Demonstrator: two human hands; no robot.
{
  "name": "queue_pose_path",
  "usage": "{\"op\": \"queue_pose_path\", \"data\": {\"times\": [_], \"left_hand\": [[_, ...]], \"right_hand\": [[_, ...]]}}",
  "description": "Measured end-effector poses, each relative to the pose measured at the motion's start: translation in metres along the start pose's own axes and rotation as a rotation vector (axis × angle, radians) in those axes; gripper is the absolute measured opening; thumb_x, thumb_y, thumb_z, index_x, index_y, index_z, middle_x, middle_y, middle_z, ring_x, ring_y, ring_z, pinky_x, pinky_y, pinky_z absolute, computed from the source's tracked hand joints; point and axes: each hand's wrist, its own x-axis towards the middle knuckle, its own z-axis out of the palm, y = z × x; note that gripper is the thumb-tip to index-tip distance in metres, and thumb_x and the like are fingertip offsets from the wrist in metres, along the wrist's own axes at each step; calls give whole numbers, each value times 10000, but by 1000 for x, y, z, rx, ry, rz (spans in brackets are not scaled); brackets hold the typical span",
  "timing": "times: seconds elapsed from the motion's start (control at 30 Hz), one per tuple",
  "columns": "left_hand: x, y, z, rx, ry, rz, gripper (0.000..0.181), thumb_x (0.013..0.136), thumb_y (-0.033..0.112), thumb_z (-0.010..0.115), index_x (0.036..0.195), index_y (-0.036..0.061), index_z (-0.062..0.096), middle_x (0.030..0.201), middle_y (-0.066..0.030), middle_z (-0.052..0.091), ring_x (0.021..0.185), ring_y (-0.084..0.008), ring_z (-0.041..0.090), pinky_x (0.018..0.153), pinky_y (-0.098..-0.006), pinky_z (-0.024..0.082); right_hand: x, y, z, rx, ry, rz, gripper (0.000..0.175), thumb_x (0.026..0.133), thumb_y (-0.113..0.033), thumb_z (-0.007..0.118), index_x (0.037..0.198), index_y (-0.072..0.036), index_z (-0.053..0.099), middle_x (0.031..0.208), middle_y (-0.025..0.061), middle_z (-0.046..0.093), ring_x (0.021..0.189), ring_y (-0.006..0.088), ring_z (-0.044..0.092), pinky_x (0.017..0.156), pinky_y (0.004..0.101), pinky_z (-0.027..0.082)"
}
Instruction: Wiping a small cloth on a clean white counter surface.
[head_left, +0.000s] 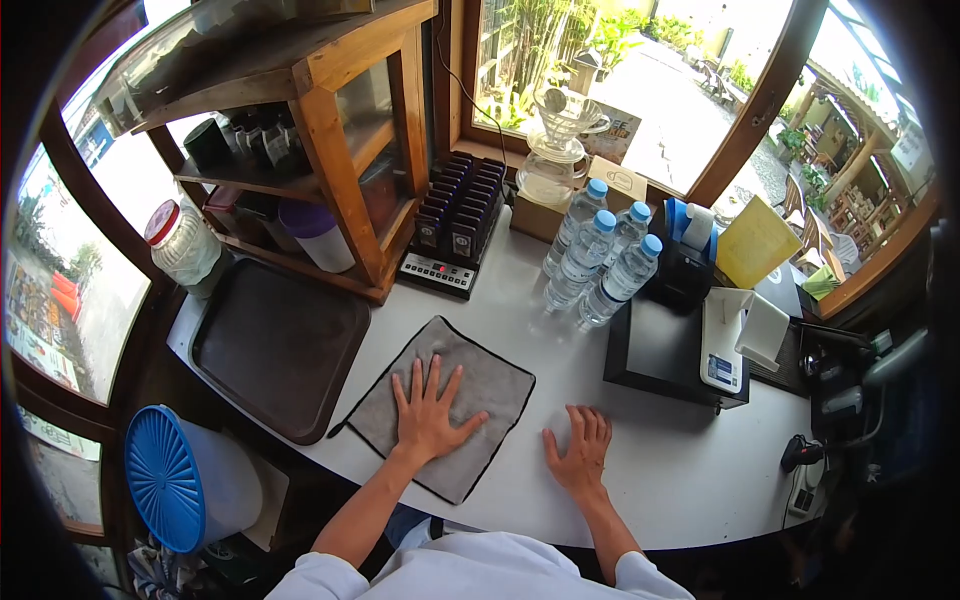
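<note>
A grey cloth with a dark edge (495, 375) lies spread flat on the white countertop (660, 480). My left hand (430, 420) rests palm down on it, fingers spread apart. To the right of the cloth, my right hand (581, 448) lies on the bare counter, holding nothing, its fingers slightly bent. A dark brown serving tray (277, 345) is left of the cloth. Several plastic water bottles with blue caps (600, 255) stand together beyond my hands. Behind the cloth sits a pager charging base (439, 274) with several black pagers (461, 202) stacked in it.
A wooden shelf cabinet (337, 112) stands at the back left, beside a red-lidded jar (184, 240). On the right are a black box (660, 352), a white stand (724, 345) and a receipt printer (679, 262). A glass coffee dripper (564, 120) stands by the window. A blue-lidded bucket (169, 480) is lower left.
</note>
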Motion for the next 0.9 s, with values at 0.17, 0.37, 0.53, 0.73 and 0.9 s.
{"op": "queue_pose_path", "data": {"times": [0.17,0.37,0.53,0.73,0.9], "left_hand": [[45,-19,-7,-39,-6,-125,931,892,792,409,1602,203,285,1670,-172,162,1537,-425,88,1181,-680,-11],[-27,3,-8,6,45,-45,889,895,716,502,1581,175,337,1655,-194,186,1518,-457,130,1183,-676,23],[-78,17,-18,-8,-3,-45,852,892,683,542,1554,166,398,1651,-201,198,1514,-464,138,1179,-678,25],[4,-25,-14,23,88,-175,887,901,689,524,1594,181,302,1660,-191,180,1521,-450,127,1182,-675,30],[-10,-7,-17,38,104,-174,903,891,709,524,1592,182,309,1658,-195,182,1518,-459,127,1179,-679,37]], "right_hand": [[2,0,1,-1,31,-59,494,876,-304,725,1292,-80,580,1347,205,462,1319,400,395,1138,558,273],[-1,-4,-1,-77,39,0,536,891,-349,710,1340,-102,553,1386,205,419,1367,411,345,1171,621,185],[-4,-7,3,-67,-84,69,576,903,-394,691,1378,-114,522,1396,176,413,1386,394,328,1173,699,74],[0,1,4,-117,-62,35,611,900,-382,696,1406,-117,479,1342,97,482,1388,355,343,1174,691,69],[2,-3,6,-50,116,29,584,926,-342,673,1418,-118,453,1371,109,482,1406,368,323,1180,676,76]]}}
